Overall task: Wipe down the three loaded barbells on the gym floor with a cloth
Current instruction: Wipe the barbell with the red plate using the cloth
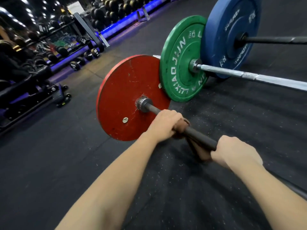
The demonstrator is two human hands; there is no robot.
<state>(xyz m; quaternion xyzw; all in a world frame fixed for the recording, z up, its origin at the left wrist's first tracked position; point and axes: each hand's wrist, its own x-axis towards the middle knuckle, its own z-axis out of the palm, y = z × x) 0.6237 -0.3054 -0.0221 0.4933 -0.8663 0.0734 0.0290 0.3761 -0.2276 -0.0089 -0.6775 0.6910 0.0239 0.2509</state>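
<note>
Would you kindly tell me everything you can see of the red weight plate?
The red plate is a flat round disc, its paint scuffed and scratched, with a small pale spot low on its face. It stands on edge on the black floor, mounted on a dark bar through a shiny metal collar at its centre. Its far edge overlaps the green plate in view; contact is unclear. The left hand wraps a brown cloth round the bar nearby, clear of the plate.
</note>
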